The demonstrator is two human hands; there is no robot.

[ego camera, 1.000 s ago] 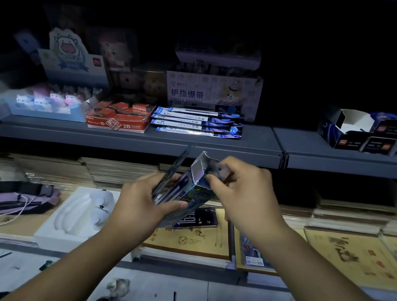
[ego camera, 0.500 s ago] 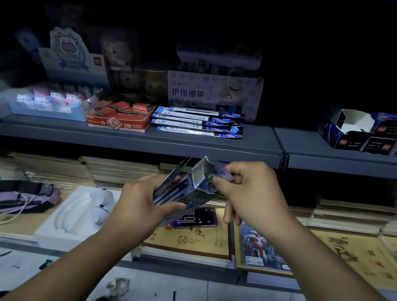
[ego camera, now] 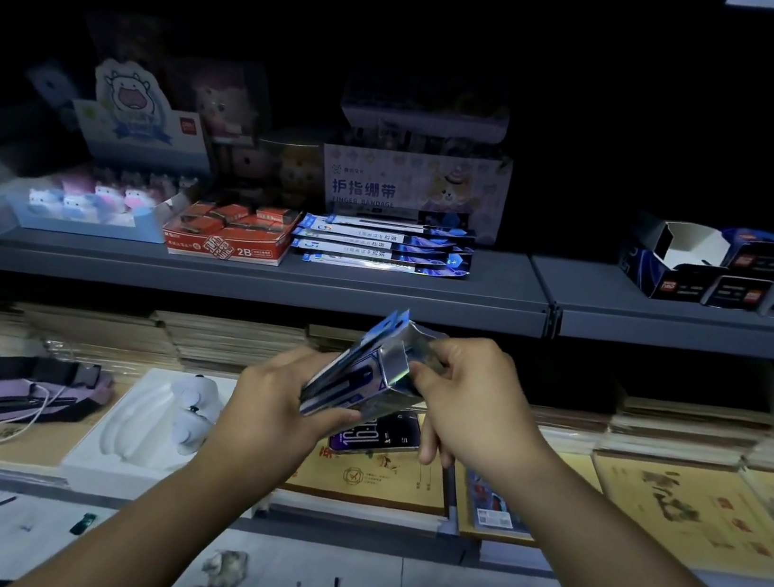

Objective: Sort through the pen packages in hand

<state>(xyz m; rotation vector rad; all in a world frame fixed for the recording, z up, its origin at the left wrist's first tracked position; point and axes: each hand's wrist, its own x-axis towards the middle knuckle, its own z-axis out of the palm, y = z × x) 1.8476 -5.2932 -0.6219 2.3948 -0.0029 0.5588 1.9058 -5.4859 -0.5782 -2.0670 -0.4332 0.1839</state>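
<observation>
Left hand (ego camera: 272, 406) grips a tilted bundle of blue packs (ego camera: 353, 378), thumb across its front. Right hand (ego camera: 464, 399) pinches the bundle's silvery upper edge with curled fingers. Bundle sits in mid-air between both hands, below the grey shelf (ego camera: 278, 278), above a phone (ego camera: 377, 436) lying on the books (ego camera: 368, 482). Matching packs (ego camera: 386, 246) are stacked on the shelf.
</observation>
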